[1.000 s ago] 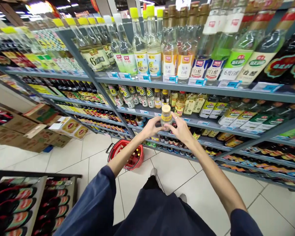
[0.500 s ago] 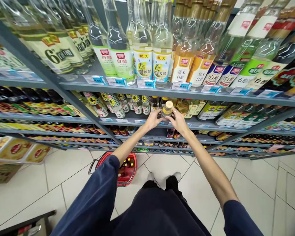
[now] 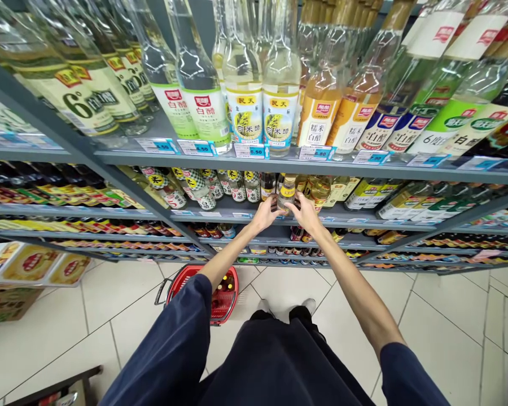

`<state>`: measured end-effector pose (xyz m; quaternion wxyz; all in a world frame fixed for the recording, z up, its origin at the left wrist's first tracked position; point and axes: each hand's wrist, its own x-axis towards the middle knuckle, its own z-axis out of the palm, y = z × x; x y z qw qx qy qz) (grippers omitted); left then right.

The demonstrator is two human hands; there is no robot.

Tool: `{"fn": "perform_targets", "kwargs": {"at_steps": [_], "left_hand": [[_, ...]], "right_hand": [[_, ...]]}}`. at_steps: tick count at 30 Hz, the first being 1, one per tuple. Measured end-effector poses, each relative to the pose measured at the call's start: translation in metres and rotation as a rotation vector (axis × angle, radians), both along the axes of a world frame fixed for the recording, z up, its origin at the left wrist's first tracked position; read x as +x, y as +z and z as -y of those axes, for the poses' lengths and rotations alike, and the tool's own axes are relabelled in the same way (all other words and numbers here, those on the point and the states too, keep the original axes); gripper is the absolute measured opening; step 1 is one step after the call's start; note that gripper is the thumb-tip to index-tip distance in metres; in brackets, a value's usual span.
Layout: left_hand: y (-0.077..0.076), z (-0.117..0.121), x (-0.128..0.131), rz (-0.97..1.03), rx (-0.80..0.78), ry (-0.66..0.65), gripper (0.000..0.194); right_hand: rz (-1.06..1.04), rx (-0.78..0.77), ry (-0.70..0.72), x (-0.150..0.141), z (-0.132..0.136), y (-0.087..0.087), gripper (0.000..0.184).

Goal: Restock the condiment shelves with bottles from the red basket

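Both of my hands are around a small bottle (image 3: pixel 287 193) with a yellowish cap and label, at the front of the second shelf. My left hand (image 3: pixel 264 215) grips its left side, fingers curled. On the other side my right hand (image 3: pixel 305 214) has its thumb and fingers against the bottle. The bottle stands nearly upright; its base is partly hidden, so I cannot tell whether it rests on the shelf. Vinegar bottles with checkered necks (image 3: pixel 252 186) line the shelf to the left, and yellow-labelled bottles (image 3: pixel 320 193) stand close on the right.
Above, an upper shelf edge (image 3: pixel 279 159) carries tall vinegar bottles (image 3: pixel 283 113) and price tags. A red shopping basket (image 3: pixel 233 307) holding several bottles sits on the tiled floor, left of my feet. Cardboard boxes (image 3: pixel 34 262) are stacked at the far left.
The bottle has moved slightly down and toward the shelf, tipping more upright so its label shows. Both hands have gone with it, still around it. The camera view has shifted a little.
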<state>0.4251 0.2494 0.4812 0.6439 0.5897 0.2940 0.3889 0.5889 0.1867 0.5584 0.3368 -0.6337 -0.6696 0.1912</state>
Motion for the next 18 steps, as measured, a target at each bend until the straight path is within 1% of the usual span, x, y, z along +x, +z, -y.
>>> {"fn": "perform_targets", "kwargs": {"at_steps": [3, 7, 11, 14, 16, 18], "left_hand": [[-0.002, -0.004, 0.001, 0.001, -0.022, -0.004, 0.066], [-0.008, -0.008, 0.002, -0.019, -0.019, -0.007, 0.067], [-0.014, -0.007, 0.007, 0.003, -0.037, 0.014, 0.069], [-0.016, -0.005, 0.008, 0.007, -0.052, 0.018, 0.069], [-0.015, -0.004, -0.001, -0.047, 0.017, 0.025, 0.064], [-0.014, -0.002, -0.018, -0.167, 0.159, 0.06, 0.053]], "right_hand": [[-0.017, 0.006, -0.017, 0.003, -0.005, -0.005, 0.064], [0.005, -0.05, -0.058, 0.002, -0.011, -0.006, 0.062], [0.088, -0.097, -0.078, -0.003, -0.015, -0.003, 0.068], [0.09, -0.111, -0.078, -0.008, -0.014, -0.001, 0.072], [0.095, -0.075, -0.087, -0.01, -0.004, 0.0, 0.073], [0.103, 0.011, -0.148, -0.012, 0.013, -0.002, 0.07]]}}
